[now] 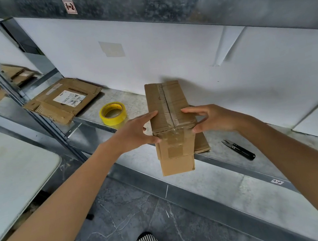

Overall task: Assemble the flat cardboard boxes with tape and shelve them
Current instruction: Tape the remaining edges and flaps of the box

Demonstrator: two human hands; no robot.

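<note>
Far left on the metal shelf [270, 140] lies a flattened cardboard box [62, 100] not yet assembled, and the yellow tape roll [112, 113] sits just beside your left hand [135, 133]. That hand pinches the near left corner of the taped box [166, 102], fingers on top and thumb on the end face. Your right hand [213, 119] clamps the opposite corner the same way. The box sits on the shelf with its near end past the front edge and a flat cardboard piece [201, 145] beneath it. The seam looks sealed, so you appear to be shelving it. Next, push it back squarely, clear of the black snips [239, 149] on the right.
</note>
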